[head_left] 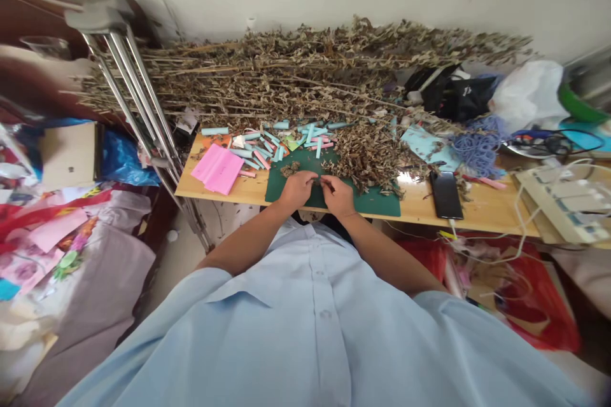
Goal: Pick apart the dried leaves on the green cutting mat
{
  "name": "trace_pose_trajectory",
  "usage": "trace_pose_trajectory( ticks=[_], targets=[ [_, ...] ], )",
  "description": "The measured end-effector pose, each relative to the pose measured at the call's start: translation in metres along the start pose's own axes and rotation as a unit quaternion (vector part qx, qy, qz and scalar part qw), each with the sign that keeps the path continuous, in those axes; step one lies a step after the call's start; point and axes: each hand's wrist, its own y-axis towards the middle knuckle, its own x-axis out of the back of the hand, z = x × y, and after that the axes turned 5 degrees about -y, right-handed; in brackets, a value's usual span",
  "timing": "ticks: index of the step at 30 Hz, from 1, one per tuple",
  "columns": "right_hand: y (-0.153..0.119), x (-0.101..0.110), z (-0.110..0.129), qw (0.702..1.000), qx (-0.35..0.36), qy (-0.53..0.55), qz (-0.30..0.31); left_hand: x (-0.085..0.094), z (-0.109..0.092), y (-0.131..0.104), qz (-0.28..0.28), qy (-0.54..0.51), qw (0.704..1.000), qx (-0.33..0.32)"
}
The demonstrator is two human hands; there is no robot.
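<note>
My left hand and right hand sit close together mid-frame, fingers curled, forearms slanting inward from below.

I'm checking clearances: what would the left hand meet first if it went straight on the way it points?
Probably the right hand, just ahead over the green mat, though the exact depth between them is unclear.
</note>
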Motion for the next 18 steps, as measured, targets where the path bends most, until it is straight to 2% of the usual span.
trace_pose_trajectory(
  ticks=[9, 12, 18],
  targets=[
    [-0.0009, -0.0010, -0.0009, 0.999, 0.012, -0.011, -0.031, 0.0042, -0.0004, -0.0064, -0.023, -0.045, 0.998, 0.045],
    [-0.0011, -0.0017, -0.0013, 0.999, 0.015, -0.013, -0.033, 0.0046, -0.0010, -0.0059, -0.041, -0.031, 0.997, 0.049],
    [-0.0005, -0.0002, 0.0032, 0.999, 0.022, -0.037, 0.009, 0.0039, -0.0005, -0.0019, -0.038, 0.017, 0.999, 0.017]
  ],
)
